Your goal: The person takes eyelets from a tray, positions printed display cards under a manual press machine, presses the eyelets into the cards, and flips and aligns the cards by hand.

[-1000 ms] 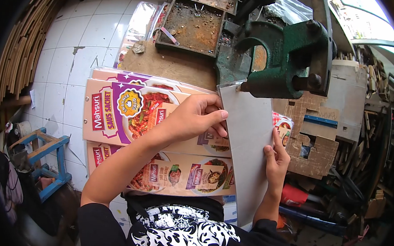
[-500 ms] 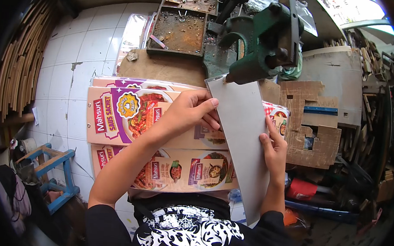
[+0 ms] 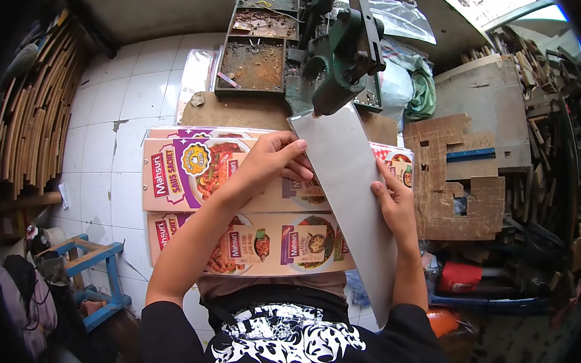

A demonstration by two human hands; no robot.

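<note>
A: How is the long grey strip (image 3: 350,185) at the centre finished?
B: A smooth, matt, board-like face is shown. On the printed sheets (image 3: 305,265) at its left, a glossy, plastic-looking surface is seen.
A: And at the top?
B: The press (image 3: 338,84) is apparently made of metal, coated in dark green; the tray (image 3: 252,65) is roughened by rust-brown grime. Clear, shiny plastic sheeting (image 3: 400,22) is crumpled beside them.

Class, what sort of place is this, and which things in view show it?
Probably a small workshop: there is a green metal press, a rusty compartmented tray holding small bits, and overlapping printed Mahsuri sheets.
</note>
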